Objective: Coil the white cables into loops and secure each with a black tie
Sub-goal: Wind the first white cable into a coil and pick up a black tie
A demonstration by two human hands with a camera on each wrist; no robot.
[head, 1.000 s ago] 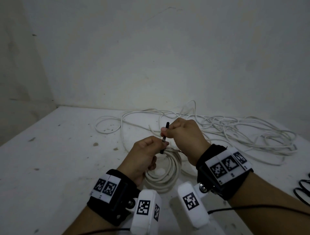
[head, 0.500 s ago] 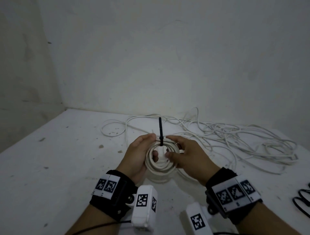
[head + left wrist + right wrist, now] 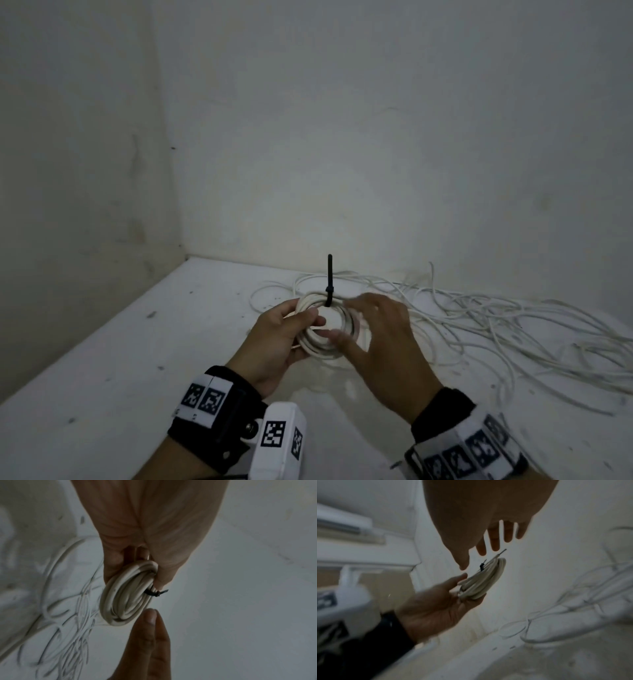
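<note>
A pale, stained wall corner is seen behind a white, speckled desk (image 3: 113, 346). Above the desk, near the middle of the head view, a coiled white cable (image 3: 323, 329) is held up by the left hand (image 3: 274, 339); its fingers (image 3: 310, 317) are curled round the coil's 9 o'clock side, thumb through the opening. A black tie (image 3: 329, 284) is cinched round the coil at 12 o'clock, and its free tail stands straight up against the wall. In the left wrist view the tie's head (image 3: 157, 593) is seen just beside the thumb tip, with a short stub of cable end poking out near it.

The right hand (image 3: 380, 346) is blurred — it sits at the coil's 3 o'clock side with fingers (image 3: 494, 540) spread and nearly straight, gripping nothing. Whether its fingertips touch the coil cannot be told from the head view; in the right wrist view a gap is seen between them and the coil.

A loose tangle of white cables (image 3: 496, 329) is spread over the desk from 12 to 3 o'clock of the hands, well behind the coil. Black wrist straps with printed markers are worn on both wrists.
</note>
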